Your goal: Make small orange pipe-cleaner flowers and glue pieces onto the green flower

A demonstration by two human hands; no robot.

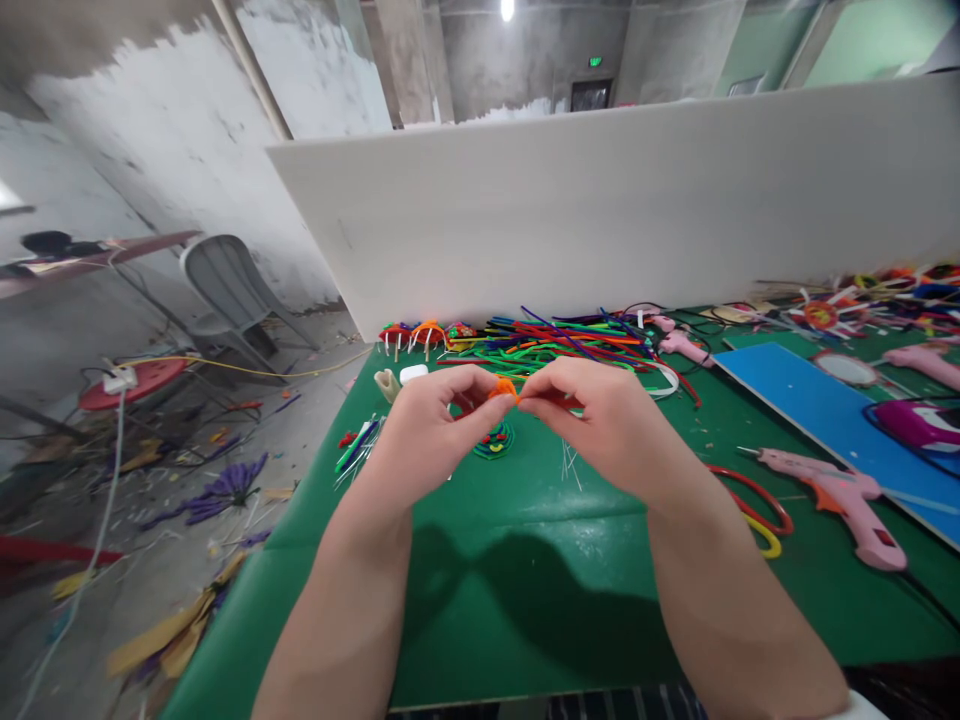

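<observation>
Between my hands, above the green table, is a small coiled orange pipe cleaner (pixel 507 386). My left hand (pixel 442 425) pinches it from the left with thumb and forefinger. The fingertips of my right hand (pixel 600 415) are closed on its right end. Below the hands a round green coiled piece (pixel 495 440) with red and yellow bits lies on the table, partly hidden by my left hand. Thin white wires (pixel 570 465) lie under my right hand.
Behind the hands is a heap of coloured pipe cleaners (pixel 555 342) before a white partition (pixel 600 210). A pink glue gun (pixel 832 490) lies right, near a blue board (pixel 832 420). Red and yellow loops (pixel 761 500) lie beside it. The green table (pixel 300 600) ends at left.
</observation>
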